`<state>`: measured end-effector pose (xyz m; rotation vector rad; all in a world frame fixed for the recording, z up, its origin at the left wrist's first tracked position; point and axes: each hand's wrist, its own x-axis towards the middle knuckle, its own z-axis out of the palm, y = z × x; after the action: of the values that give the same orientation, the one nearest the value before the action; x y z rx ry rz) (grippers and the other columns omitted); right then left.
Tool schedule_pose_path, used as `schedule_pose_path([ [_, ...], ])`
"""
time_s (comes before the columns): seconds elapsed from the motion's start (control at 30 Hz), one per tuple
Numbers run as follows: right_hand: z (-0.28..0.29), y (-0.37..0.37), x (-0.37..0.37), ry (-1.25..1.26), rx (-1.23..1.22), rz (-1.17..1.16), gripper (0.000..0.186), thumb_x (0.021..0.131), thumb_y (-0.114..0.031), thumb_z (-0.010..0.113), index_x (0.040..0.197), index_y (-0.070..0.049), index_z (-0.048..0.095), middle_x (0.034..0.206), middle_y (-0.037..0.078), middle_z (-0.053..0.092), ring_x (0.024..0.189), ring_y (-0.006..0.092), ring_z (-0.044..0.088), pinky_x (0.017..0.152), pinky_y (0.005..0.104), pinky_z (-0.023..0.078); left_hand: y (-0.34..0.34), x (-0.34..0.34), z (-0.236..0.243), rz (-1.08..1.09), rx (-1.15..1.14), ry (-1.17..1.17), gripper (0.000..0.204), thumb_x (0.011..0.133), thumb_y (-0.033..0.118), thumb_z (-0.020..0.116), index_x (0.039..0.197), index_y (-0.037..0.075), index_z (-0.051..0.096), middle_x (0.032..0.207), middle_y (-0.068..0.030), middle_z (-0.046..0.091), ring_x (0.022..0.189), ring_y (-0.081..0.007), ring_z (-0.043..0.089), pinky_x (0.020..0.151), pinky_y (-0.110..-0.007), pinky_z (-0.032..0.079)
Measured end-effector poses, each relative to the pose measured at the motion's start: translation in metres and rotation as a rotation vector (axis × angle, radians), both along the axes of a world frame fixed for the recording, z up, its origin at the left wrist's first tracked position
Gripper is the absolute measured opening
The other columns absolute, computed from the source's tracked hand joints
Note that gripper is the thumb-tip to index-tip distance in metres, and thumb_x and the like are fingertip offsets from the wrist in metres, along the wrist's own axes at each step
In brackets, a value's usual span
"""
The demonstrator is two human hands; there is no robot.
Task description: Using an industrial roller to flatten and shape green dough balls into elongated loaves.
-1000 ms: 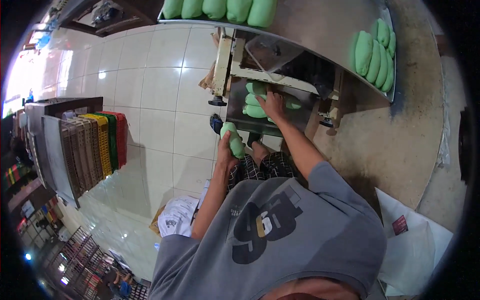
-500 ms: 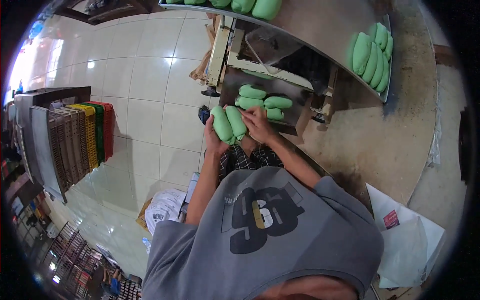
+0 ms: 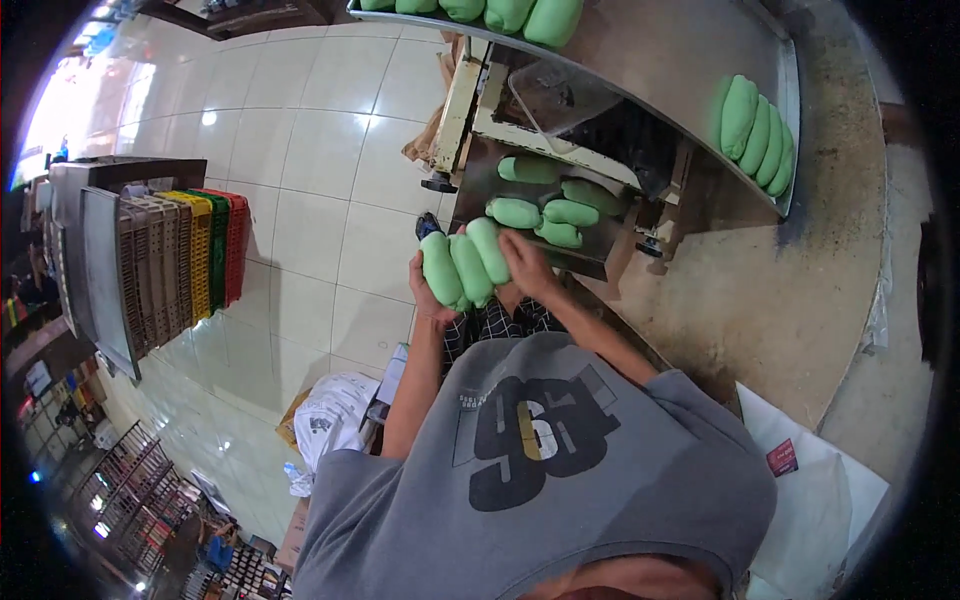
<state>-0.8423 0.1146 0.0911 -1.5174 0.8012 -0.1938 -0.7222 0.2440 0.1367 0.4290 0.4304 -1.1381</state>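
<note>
Three plump green dough rolls point(image 3: 466, 268) lie side by side in front of me. My left hand point(image 3: 428, 290) is cupped around them from the left and from below, its fingers partly hidden. On the right, my right hand point(image 3: 527, 266) grips the outermost roll point(image 3: 488, 250), pressed against the other two. Just beyond my hands, several more green dough rolls point(image 3: 514, 213) rest in a dark metal bin or tray point(image 3: 590, 258) under a machine frame.
A metal baking tray point(image 3: 650, 50) above holds green rolls point(image 3: 752, 125) along its left and right ends. Stacked plastic crates point(image 3: 200, 250) stand left on the tiled floor point(image 3: 300, 160). A cream machine frame point(image 3: 462, 105) rises beyond the bin. A white sheet point(image 3: 815, 490) lies at the lower right.
A third dough roll now sits beside the two in my left hand, with my right hand on it. The rolls in the bin are arranged differently, and the view has shifted slightly.
</note>
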Motion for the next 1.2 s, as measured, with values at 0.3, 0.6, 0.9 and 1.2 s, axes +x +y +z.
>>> schedule_pose_path([
  [0.3, -0.094, -0.135, 0.038, 0.563, -0.489, 0.399, 0.045, 0.081, -0.036, 0.06, 0.117, -0.011, 0.054, 0.101, 0.022, 0.059, 0.094, 0.038, 0.057, 0.078, 0.0488, 0.044, 0.004, -0.009, 0.003, -0.035, -0.003, -0.038, 0.064, 0.085, 0.056, 0.038, 0.128, 0.01, 0.045, 0.141, -0.0099, 0.035, 0.121, -0.0288, 0.041, 0.099, -0.047, 0.036],
  [0.6, 0.036, -0.027, 0.003, -0.05, 0.061, -0.003, 0.057, 0.084, -0.035, 0.062, 0.128, -0.004, 0.042, 0.123, 0.017, 0.046, 0.112, 0.0281, 0.047, 0.094, 0.0393, 0.037, 0.015, -0.014, -0.024, 0.026, 0.01, 0.041, 0.057, 0.084, 0.059, 0.041, 0.114, 0.012, 0.055, 0.112, -0.0096, 0.059, 0.101, -0.0286, 0.057, 0.087, -0.047, 0.046],
  [0.9, -0.003, -0.121, -0.059, 0.141, -0.24, 0.112, 0.046, 0.092, -0.039, 0.049, 0.125, -0.008, 0.05, 0.115, 0.013, 0.056, 0.099, 0.0268, 0.056, 0.085, 0.0401, 0.045, 0.016, -0.032, -0.052, 0.33, 0.023, 0.241, 0.052, 0.089, 0.055, 0.034, 0.11, 0.013, 0.057, 0.106, -0.0085, 0.061, 0.097, -0.0288, 0.058, 0.088, -0.046, 0.045],
  [1.2, -0.054, -0.13, -0.098, 0.329, -0.465, -0.078, 0.056, 0.08, -0.034, 0.065, 0.124, -0.005, 0.048, 0.116, 0.02, 0.053, 0.105, 0.0368, 0.052, 0.086, 0.0428, 0.043, -0.005, -0.045, -0.043, 0.115, -0.016, 0.136, 0.053, 0.088, 0.056, 0.035, 0.109, 0.013, 0.056, 0.107, -0.0083, 0.06, 0.097, -0.0288, 0.057, 0.088, -0.045, 0.045],
])
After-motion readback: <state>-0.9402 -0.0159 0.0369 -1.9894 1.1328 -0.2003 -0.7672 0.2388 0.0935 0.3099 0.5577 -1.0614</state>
